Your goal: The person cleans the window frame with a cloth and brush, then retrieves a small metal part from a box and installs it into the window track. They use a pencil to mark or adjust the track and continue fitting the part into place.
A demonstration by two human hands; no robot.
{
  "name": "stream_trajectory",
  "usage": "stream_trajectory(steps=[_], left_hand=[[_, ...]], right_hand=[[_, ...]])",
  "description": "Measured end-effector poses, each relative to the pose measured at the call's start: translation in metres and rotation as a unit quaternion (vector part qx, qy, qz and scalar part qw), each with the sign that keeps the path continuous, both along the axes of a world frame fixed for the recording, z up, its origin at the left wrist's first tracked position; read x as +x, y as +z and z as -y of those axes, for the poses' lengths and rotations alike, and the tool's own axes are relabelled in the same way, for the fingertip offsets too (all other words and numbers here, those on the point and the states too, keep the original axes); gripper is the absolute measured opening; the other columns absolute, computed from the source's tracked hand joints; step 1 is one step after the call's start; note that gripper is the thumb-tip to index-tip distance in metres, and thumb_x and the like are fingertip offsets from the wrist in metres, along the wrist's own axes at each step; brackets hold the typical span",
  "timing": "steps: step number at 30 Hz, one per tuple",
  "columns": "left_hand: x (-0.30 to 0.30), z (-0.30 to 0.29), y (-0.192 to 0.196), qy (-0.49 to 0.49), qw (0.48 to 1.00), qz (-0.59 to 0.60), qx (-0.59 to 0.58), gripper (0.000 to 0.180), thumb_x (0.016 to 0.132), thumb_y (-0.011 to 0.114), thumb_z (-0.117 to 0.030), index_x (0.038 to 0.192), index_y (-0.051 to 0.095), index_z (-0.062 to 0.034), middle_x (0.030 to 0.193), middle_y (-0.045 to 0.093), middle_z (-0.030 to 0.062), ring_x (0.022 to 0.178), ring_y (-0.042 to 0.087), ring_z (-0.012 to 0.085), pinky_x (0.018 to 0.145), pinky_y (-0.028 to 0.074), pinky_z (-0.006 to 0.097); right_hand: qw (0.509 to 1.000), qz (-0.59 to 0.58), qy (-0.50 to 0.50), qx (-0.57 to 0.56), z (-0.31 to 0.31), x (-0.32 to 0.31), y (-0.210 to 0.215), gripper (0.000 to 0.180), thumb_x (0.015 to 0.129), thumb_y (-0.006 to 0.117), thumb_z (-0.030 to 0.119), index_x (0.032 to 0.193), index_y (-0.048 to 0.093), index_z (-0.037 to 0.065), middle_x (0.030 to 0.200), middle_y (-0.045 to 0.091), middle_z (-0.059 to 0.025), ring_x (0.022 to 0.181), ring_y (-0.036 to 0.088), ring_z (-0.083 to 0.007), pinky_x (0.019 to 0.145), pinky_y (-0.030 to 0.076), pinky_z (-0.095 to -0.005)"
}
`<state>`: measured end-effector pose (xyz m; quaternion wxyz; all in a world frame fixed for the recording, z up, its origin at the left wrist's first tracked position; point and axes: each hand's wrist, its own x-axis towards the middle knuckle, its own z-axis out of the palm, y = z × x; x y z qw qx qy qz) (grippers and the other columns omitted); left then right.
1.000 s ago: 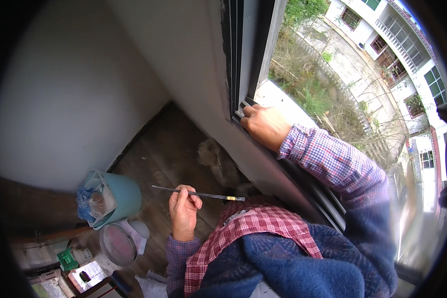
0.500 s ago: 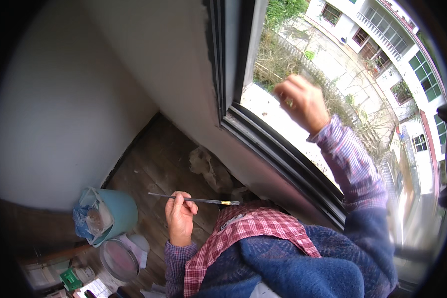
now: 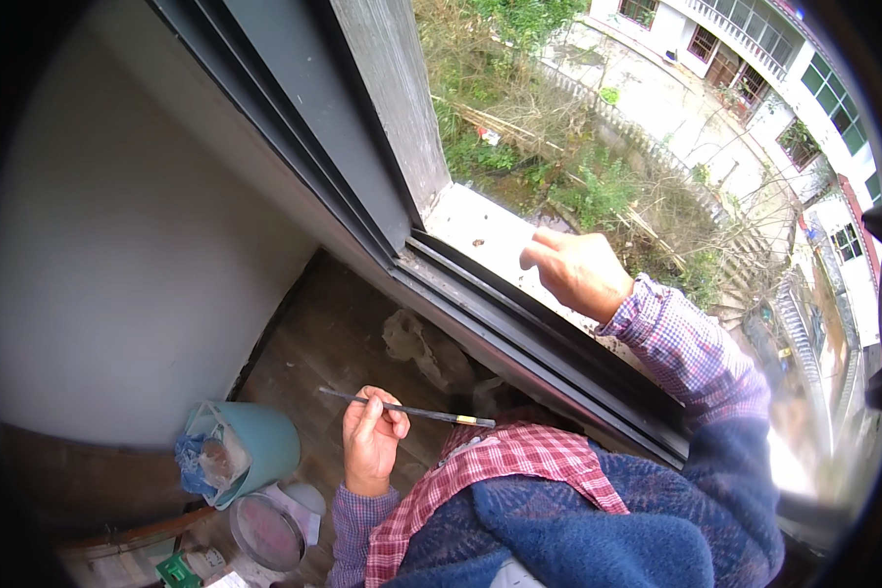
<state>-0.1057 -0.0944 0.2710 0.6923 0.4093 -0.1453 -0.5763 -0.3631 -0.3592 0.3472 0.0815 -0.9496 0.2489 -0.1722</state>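
right hand (image 3: 580, 269) lower, over sill (image 3: 480, 235)

Your left hand (image 3: 370, 441) grips a thin matt-dark brush (image 3: 402, 409) with a shiny metal ferrule, while your right hand (image 3: 580, 269) hovers over the rough, pale concrete sill (image 3: 480, 235). The window track (image 3: 500, 323) looks like smooth dark metal; your sleeves are checked cloth.

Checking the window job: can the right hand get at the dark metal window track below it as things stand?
Probably yes. The right hand hovers over the pale sill, just beyond the dark metal window track, and nothing lies between them.
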Motion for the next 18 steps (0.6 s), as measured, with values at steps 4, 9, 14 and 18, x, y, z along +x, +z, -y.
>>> stream_trajectory(steps=[4, 9, 14, 18], left_hand=[[-0.013, 0.006, 0.013, -0.023, 1.0, 0.01, -0.014, 0.013, 0.104, 0.056, -0.019, 0.1, 0.055, -0.0061, 0.078, 0.056, 0.0065, 0.064, 0.052, 0.0157, 0.057, 0.043, 0.028], [-0.033, 0.019, 0.025, -0.042, 0.999, 0.004, -0.02, 0.022, 0.104, 0.055, -0.024, 0.092, 0.051, -0.0067, 0.073, 0.051, 0.0049, 0.06, 0.047, 0.0147, 0.056, 0.04, 0.028], [-0.034, 0.022, 0.02, -0.037, 0.998, -0.033, -0.024, 0.026, 0.106, 0.05, -0.028, 0.09, 0.051, -0.0077, 0.072, 0.047, 0.0019, 0.059, 0.043, 0.0125, 0.057, 0.038, 0.029], [-0.017, 0.014, 0.002, 0.007, 0.995, -0.091, -0.051, 0.027, 0.109, 0.042, -0.027, 0.091, 0.051, -0.0083, 0.073, 0.048, 0.0012, 0.06, 0.043, 0.0125, 0.059, 0.038, 0.029]], right_hand=[[0.998, -0.037, -0.03, -0.046, -0.001, 0.002, 0.013, 0.032, 0.082, 0.075, 0.019, 0.11, 0.063, 0.011, 0.097, 0.065, -0.0092, 0.081, 0.067, -0.0281, 0.067, 0.057, -0.0387], [0.982, 0.014, 0.187, -0.034, -0.031, 0.009, 0.023, 0.041, 0.081, 0.072, 0.016, 0.119, 0.06, 0.006, 0.103, 0.063, -0.0106, 0.095, 0.064, -0.0287, 0.079, 0.055, -0.0374], [0.989, -0.001, 0.149, 0.016, -0.009, 0.042, 0.007, 0.032, 0.085, 0.067, 0.015, 0.114, 0.061, 0.005, 0.1, 0.06, -0.0113, 0.097, 0.06, -0.0308, 0.083, 0.053, -0.0413], [0.99, 0.056, 0.128, -0.014, 0.008, 0.072, -0.014, 0.042, 0.084, 0.067, 0.015, 0.125, 0.062, 0.01, 0.128, 0.055, -0.0154, 0.112, 0.057, -0.0331, 0.089, 0.052, -0.0426]])
